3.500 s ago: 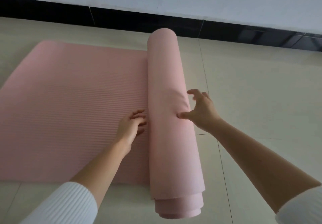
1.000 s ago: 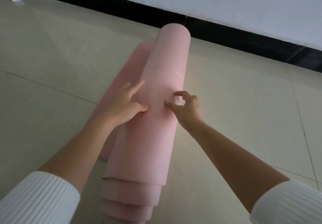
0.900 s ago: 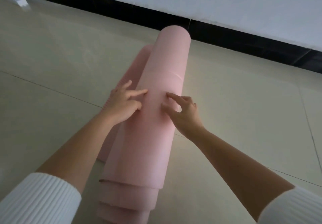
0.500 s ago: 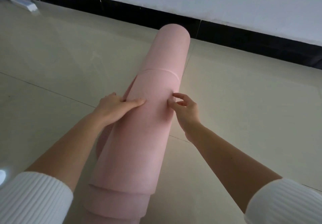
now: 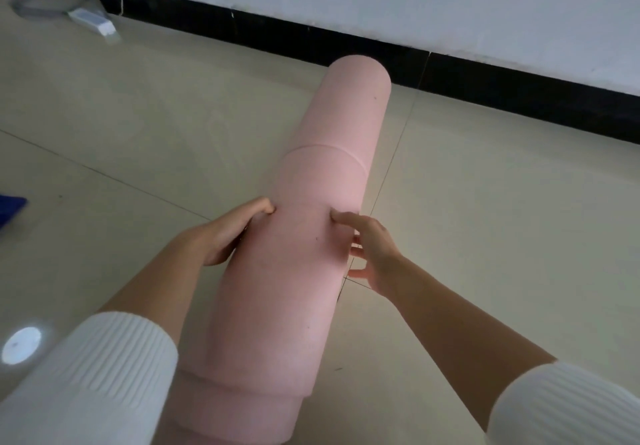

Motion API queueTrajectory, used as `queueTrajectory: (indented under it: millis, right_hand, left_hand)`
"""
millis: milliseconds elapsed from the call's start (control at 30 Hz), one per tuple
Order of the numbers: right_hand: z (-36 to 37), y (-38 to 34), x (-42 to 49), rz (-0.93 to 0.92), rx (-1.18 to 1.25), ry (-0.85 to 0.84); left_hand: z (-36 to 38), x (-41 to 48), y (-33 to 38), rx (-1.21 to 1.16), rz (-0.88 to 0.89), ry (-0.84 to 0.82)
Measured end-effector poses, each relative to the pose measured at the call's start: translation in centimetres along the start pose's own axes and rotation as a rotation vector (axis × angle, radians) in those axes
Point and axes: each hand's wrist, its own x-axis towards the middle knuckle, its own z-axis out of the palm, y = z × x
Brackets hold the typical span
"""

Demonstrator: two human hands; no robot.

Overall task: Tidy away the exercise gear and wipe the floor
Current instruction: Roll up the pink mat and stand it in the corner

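Note:
A pink exercise mat (image 5: 311,289) lies on the beige tiled floor, wound into one thick roll that runs from the bottom of the view toward the wall. Its near end shows stepped layers, and a loose edge line crosses the roll past my hands. My left hand (image 5: 225,233) clasps the roll's left side with the thumb pressed on top. My right hand (image 5: 374,247) holds the right side, with one fingertip on top and the other fingers along the flank. White ribbed sleeves cover both forearms.
A black skirting board (image 5: 485,77) runs under a white wall just beyond the roll's far end. A white box (image 5: 91,22) and a grey cable (image 5: 41,5) lie at the far left. A blue object (image 5: 10,205) shows at the left edge.
The flat part of the mat has been wound fully into the roll. My hands have slid from the top of the roll down onto its two sides.

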Motion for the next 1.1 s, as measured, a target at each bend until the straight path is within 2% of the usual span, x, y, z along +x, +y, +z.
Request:
queueTrajectory:
  millis: [167, 300, 467, 567, 700, 767, 833, 933, 1033, 1100]
  right_hand:
    - [-1.8, 1.4, -0.5, 0.012, 0.041, -0.003]
    - [-2.6, 1.9, -1.3, 0.017, 0.056, -0.037]
    - [-7.1, 1.6, -3.0, 0.007, -0.037, 0.111]
    - [-12.7, 0.2, -4.8, -0.059, -0.273, 0.169]
    - [-19.7, -1.6, -7.4, -0.044, -0.670, 0.149]
    - [-20.6, -1.4, -8.0, -0.028, -0.829, 0.113]
    - [-20.3, -1.0, -8.2, -0.053, -0.869, 0.098]
    - [-19.4, -1.1, -8.0, -0.140, -0.854, 0.106]
    - [-17.4, -1.9, -7.3, -0.289, -0.881, 0.132]
    - [-15.6, -2.7, -6.5, -0.348, -0.891, 0.155]
  left_hand:
    - [1.2, -0.8, 0.0, 0.058, -0.029, -0.064]
    - [2.4, -1.2, 0.3, 0.077, 0.105, 0.098]
    - [7.5, -3.1, -0.3, 0.140, 0.075, 0.049]
    - [13.4, -3.9, -1.2, 0.048, 0.061, -0.092]
    - [21.1, -4.4, -3.1, -0.195, -0.087, -0.457]
    - [22.9, -4.1, -4.0, -0.285, -0.154, -0.612]
    - [22.9, -3.9, -4.7, -0.322, -0.165, -0.642]
    - [21.0, -3.3, -4.8, -0.391, -0.139, -0.487]
    - [18.0, -1.5, -3.1, -0.662, -0.037, -0.123]
    - [16.3, -0.3, -1.5, -0.736, 0.013, 0.065]
